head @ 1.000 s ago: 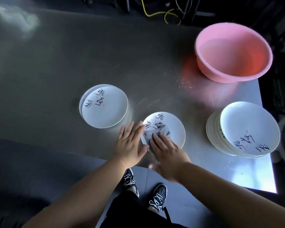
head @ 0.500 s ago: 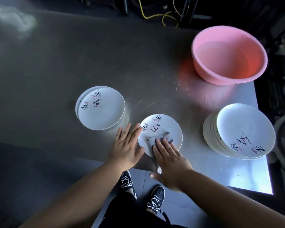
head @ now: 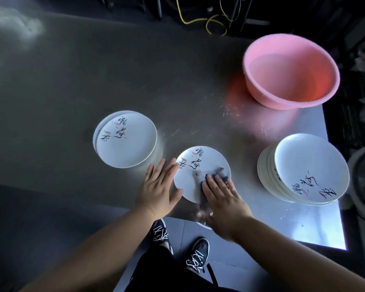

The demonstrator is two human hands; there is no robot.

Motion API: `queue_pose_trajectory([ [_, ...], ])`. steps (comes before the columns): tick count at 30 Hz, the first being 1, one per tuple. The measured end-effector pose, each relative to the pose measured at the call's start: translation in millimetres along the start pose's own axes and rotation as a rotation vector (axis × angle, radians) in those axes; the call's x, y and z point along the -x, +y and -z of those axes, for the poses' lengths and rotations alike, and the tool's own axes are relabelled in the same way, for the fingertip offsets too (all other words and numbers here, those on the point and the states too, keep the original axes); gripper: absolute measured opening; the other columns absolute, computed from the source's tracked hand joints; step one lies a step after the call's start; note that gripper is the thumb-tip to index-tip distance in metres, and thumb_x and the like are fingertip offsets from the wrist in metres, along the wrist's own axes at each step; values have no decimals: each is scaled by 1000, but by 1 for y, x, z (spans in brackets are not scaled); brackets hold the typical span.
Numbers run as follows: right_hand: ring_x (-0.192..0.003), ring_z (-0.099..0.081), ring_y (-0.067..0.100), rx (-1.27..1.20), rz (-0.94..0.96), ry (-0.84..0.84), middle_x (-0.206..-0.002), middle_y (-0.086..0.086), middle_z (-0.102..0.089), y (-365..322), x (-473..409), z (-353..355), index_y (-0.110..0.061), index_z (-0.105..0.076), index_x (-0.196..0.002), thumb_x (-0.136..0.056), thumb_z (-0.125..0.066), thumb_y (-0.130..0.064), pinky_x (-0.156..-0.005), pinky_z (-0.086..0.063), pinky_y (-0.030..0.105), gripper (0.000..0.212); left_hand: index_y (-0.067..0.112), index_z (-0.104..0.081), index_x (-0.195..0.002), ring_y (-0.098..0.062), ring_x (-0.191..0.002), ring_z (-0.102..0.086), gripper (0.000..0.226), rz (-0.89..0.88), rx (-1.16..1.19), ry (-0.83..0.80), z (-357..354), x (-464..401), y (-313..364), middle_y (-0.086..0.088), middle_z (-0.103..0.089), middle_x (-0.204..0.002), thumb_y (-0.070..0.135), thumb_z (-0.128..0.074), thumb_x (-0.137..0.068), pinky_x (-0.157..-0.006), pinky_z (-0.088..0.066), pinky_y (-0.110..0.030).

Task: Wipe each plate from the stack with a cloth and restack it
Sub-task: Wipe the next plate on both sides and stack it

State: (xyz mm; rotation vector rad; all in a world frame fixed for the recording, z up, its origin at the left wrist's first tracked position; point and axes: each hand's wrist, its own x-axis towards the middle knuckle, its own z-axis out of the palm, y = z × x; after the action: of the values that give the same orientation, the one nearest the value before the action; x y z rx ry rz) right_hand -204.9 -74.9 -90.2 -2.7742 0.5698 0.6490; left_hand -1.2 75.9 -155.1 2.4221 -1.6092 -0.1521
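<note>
A white plate [head: 195,165] with black script lies flat near the table's front edge. My right hand [head: 223,199] presses a dark grey cloth [head: 218,174] onto the plate's right side with straight fingers. My left hand [head: 159,186] lies flat at the plate's left rim, fingers straight and touching the edge. A tall stack of the same plates [head: 303,169] stands to the right. A low stack of plates [head: 125,139] sits to the left.
A pink plastic basin [head: 291,70] stands at the back right of the metal table [head: 114,70]. The table's front edge runs just below my hands, with my shoes and the floor beneath. Yellow cable lies beyond the far edge.
My right hand has slid the cloth from the plate's left-centre toward its right side. My left hand stays at the rim.
</note>
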Motion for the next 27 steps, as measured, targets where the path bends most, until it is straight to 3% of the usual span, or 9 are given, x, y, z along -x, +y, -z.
queue_pose_trajectory([
  [4,-160,21,24,-34,-126,16,-174,5,17,15,-29,11,-15,6,-167,-84,5,-78,-127,17,46,104,16,-34,-162,-26,-160,-19,76,1,8,16,0,0,-1,2,-28,-171,55,-49,-99,-128,-17,-55],
  [8,-160,16,28,-42,-43,-28,-174,9,11,3,0,7,-11,-1,-166,-90,11,-82,-127,12,47,105,17,-33,-163,-25,-160,-18,77,10,8,19,1,0,0,4,-27,-171,55,-48,-98,-129,-16,-54],
  [11,-160,-7,32,28,-49,-13,-172,12,-21,4,19,8,-7,-31,-163,-95,-3,-82,-125,-5,50,105,17,-35,-162,-29,-159,-22,76,-21,24,54,1,0,0,3,-29,-171,50,-53,-96,-126,-22,-58],
  [14,-160,21,31,27,-129,-25,-176,5,11,29,-16,23,-12,-2,-168,-84,2,-80,-129,10,47,108,17,-34,-162,-30,-159,-23,75,-23,30,53,0,0,-2,2,-29,-171,49,-53,-96,-125,-23,-59],
  [16,-157,31,30,76,-76,58,-174,-3,22,43,-50,36,-18,9,-168,-83,3,-77,-129,11,49,103,17,-35,-161,-31,-158,-24,74,-23,28,55,0,0,-1,1,-30,-170,48,-53,-96,-125,-23,-59],
  [19,-155,34,24,129,35,28,-171,-9,27,48,-75,52,-24,12,-167,-89,-1,-77,-131,3,49,96,15,-35,-162,-31,-158,-25,75,-28,27,64,1,0,-1,0,-29,-170,47,-54,-96,-125,-23,-58],
  [21,-156,33,18,36,7,35,-170,-13,28,48,-67,47,-25,12,-167,-96,-15,-76,-131,-3,42,92,16,-34,-162,-30,-158,-24,76,-26,18,57,1,0,-1,1,-28,-171,48,-54,-96,-125,-23,-58],
  [23,-158,28,18,-66,-87,44,-171,-14,28,42,-43,37,-22,8,-168,-97,-26,-73,-127,-20,42,94,18,-33,-163,-30,-159,-24,77,-27,14,57,0,0,-1,2,-28,-171,48,-54,-95,-125,-22,-58],
  [27,-161,15,32,-56,-179,-43,-175,-4,17,28,-11,19,-15,5,-168,-85,-11,-79,-129,-20,46,106,17,-35,-162,-31,-158,-24,76,-44,24,81,-2,-1,-3,2,-31,-170,48,-54,-95,-125,-23,-60],
])
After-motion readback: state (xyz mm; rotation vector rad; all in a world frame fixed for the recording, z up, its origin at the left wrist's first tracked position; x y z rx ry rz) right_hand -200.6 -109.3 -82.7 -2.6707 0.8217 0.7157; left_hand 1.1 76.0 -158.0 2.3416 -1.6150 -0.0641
